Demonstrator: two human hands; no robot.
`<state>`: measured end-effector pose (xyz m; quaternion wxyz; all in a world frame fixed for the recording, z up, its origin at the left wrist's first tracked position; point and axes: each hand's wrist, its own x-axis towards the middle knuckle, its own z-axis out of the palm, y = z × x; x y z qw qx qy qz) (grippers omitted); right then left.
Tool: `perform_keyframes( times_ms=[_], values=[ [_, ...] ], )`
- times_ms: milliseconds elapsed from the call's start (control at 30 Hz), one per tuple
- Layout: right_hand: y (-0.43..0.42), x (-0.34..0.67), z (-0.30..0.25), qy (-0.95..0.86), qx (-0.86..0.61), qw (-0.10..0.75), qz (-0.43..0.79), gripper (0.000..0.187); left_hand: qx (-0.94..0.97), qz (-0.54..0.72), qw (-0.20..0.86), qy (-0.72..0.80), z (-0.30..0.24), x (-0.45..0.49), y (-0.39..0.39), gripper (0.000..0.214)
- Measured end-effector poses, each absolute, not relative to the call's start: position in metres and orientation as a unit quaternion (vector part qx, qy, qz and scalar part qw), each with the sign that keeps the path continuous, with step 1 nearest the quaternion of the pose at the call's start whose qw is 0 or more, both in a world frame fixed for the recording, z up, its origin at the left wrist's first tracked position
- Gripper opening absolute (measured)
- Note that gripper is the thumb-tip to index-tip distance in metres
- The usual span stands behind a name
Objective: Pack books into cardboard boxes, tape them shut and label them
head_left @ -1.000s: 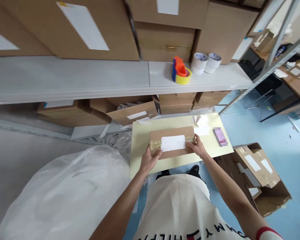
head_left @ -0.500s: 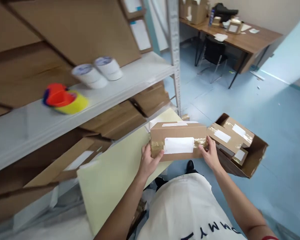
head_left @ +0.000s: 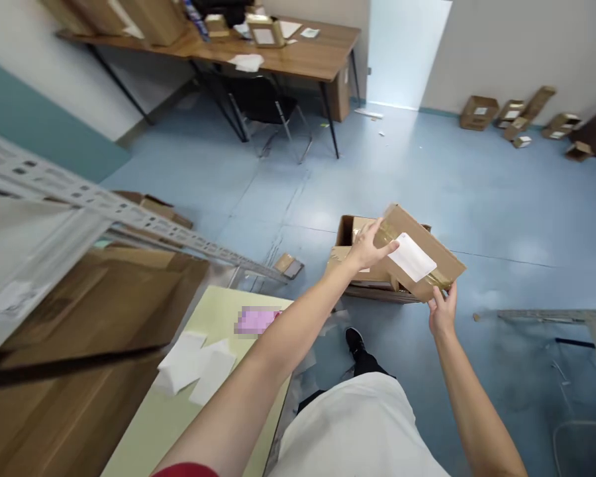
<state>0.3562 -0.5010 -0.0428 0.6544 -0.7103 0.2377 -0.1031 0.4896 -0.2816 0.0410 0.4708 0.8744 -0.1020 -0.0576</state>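
Note:
A taped cardboard box (head_left: 442, 257) with a white label is held tilted between my two hands. My left hand (head_left: 370, 246) grips its upper left end, thumb on the front face beside the label. At the lower right corner my right hand (head_left: 443, 310) is closed on it, thumb near the shiny tape. Behind and below the held box, on the floor, stands an open carton (head_left: 346, 230) with several smaller boxes inside. The held box covers much of that carton's right side.
To the left, a pale yellow table (head_left: 144, 427) bears white papers (head_left: 212, 371). A metal shelving rack (head_left: 79, 182) rises beside it. Further off stand a brown desk (head_left: 308, 63) and a black chair (head_left: 261, 99). Several boxes (head_left: 479, 112) sit by the far wall.
My view has swung right, away from the shelf. Both hands have carried the box from beside the yellow table to over the open carton, and it is now tilted.

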Motion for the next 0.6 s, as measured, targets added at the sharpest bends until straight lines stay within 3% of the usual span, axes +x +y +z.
perform_keyframes(
  times_ms=[133,267,400,600],
  values=[
    [-0.489,0.332,-0.063,0.304,-0.653,0.693,-0.032,0.1,0.835,-0.141,0.47,-0.25,0.047,0.517,-0.338,0.088],
    [-0.468,0.307,-0.076,0.317,-0.633,0.706,-0.013,0.11,0.846,-0.184,0.418,-0.275,0.036,0.485,-0.338,0.094],
    [-0.457,0.3,-0.064,0.261,-0.658,0.706,-0.025,0.096,0.87,-0.195,0.408,-0.197,0.022,0.433,-0.291,0.091],
    [-0.406,0.325,-0.034,0.122,-0.697,0.705,0.043,0.074,0.861,-0.13,0.492,-0.005,0.009,0.332,-0.193,0.079]
  ],
)
